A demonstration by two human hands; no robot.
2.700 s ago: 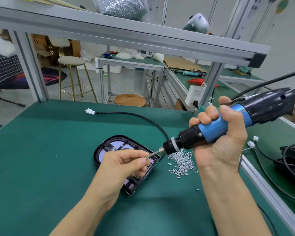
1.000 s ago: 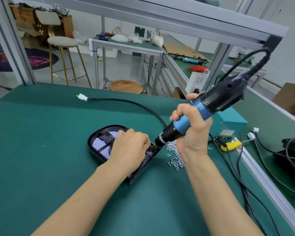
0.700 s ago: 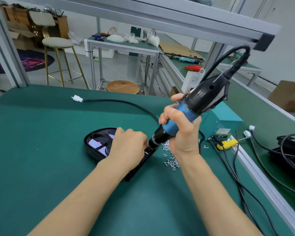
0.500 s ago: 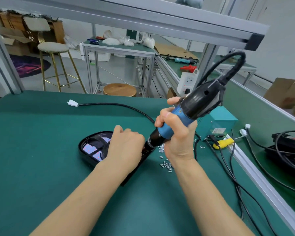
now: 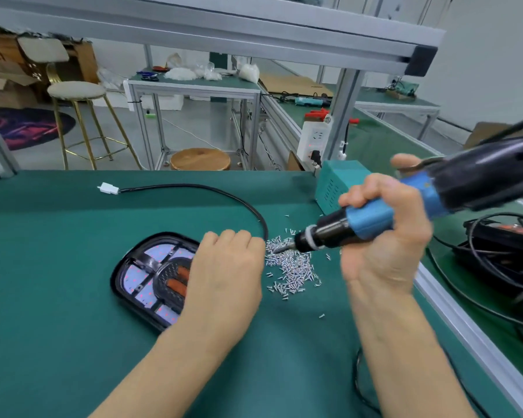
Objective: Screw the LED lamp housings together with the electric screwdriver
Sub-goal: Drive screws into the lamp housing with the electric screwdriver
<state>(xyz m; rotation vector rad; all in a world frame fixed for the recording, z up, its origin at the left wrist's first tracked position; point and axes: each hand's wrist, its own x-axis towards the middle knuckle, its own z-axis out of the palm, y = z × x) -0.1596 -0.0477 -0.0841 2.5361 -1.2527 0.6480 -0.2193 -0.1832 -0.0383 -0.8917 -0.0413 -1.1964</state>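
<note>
One lamp housing under your left hand, fingers curled, contents unseen. Right hand grip clamped on electric screwdriver, bit at screw pile, frame centre. Fastening unfinished, judging by this.

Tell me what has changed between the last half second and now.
The right hand has swung the electric screwdriver off the lamp housing; its bit now points into the pile of screws to the right. Unchanged: the right hand grips the screwdriver, the left hand rests on the housing, and the housing lies on the green mat.
</note>
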